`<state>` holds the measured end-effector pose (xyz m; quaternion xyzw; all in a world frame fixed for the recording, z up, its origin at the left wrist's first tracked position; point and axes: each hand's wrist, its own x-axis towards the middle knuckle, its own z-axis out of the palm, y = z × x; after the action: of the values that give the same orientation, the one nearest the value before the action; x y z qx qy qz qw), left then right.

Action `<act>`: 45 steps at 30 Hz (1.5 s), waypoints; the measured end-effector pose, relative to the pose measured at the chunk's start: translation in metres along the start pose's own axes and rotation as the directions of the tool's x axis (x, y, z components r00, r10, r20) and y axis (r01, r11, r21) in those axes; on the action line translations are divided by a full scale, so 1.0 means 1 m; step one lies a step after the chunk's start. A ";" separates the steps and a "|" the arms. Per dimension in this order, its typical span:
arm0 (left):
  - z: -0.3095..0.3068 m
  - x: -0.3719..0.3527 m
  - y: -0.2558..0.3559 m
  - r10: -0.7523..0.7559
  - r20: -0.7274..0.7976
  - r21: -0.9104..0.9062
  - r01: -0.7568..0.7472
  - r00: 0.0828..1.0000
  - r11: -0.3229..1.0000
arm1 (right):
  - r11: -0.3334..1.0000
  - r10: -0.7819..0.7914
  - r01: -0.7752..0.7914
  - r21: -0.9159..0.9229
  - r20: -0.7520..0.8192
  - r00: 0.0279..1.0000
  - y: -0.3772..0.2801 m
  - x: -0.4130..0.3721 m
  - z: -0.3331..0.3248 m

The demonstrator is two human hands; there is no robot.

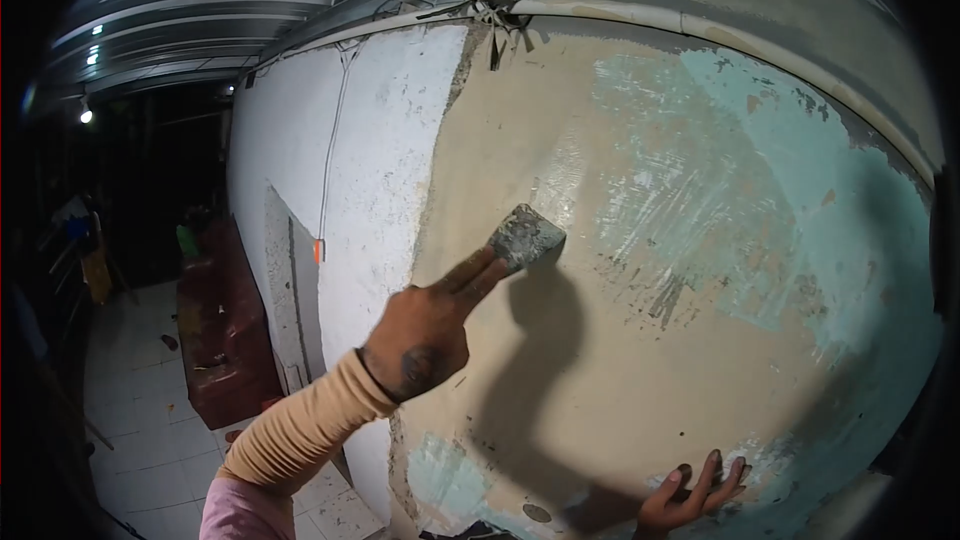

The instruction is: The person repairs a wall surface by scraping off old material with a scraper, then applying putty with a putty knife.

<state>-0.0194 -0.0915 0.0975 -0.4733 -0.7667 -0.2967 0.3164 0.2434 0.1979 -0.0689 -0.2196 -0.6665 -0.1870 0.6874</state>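
Observation:
My left hand (422, 332) is closed round a putty knife (528, 238), two fingers stretched along its grey-smeared blade. The handle is hidden in the hand. The blade lies against the beige, patchy wall (620, 390), beside a wet-looking shiny streak (565, 175). Low on the right, my right hand (685, 505) is raised with fingers apart and slightly curled, holding nothing. It is close to the wall; whether it touches cannot be told. Scraped turquoise paint (680, 190) covers the wall's upper right.
A white wall section (375, 140) adjoins on the left, with a cable and an orange fitting (318, 252). A pipe (610, 12) runs along the top. Down left stand a dark red sofa (230, 380) and a tiled floor (145, 460).

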 end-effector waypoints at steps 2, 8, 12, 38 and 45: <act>0.020 -0.001 0.000 -0.048 -0.005 0.046 0.048 0.999 0.998 | 0.997 -0.030 0.026 -0.072 -0.047 0.998 -0.012 0.012 -0.006; 0.011 -0.003 0.002 -0.046 -0.007 -0.012 0.045 0.999 0.999 | 0.947 -0.147 0.116 0.300 0.081 0.986 -0.018 0.013 -0.003; 0.048 -0.006 0.004 -0.079 -0.106 -0.137 0.064 0.991 0.988 | 0.935 -0.171 0.117 0.333 0.135 0.976 -0.020 0.017 -0.002; 0.007 0.046 -0.010 0.205 -0.351 -0.083 -0.249 0.914 0.965 | 0.835 -0.283 0.217 0.505 0.057 0.957 0.040 0.003 0.005; 0.017 -0.005 -0.031 -0.233 0.038 -0.918 0.126 0.972 0.376 | 0.818 -0.272 0.204 0.539 0.048 0.961 0.033 0.008 -0.001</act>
<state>-0.0495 -0.0925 0.0782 -0.4675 -0.5081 -0.7233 0.0079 0.2631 0.2250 -0.0627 0.0520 -0.7552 -0.0670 0.6499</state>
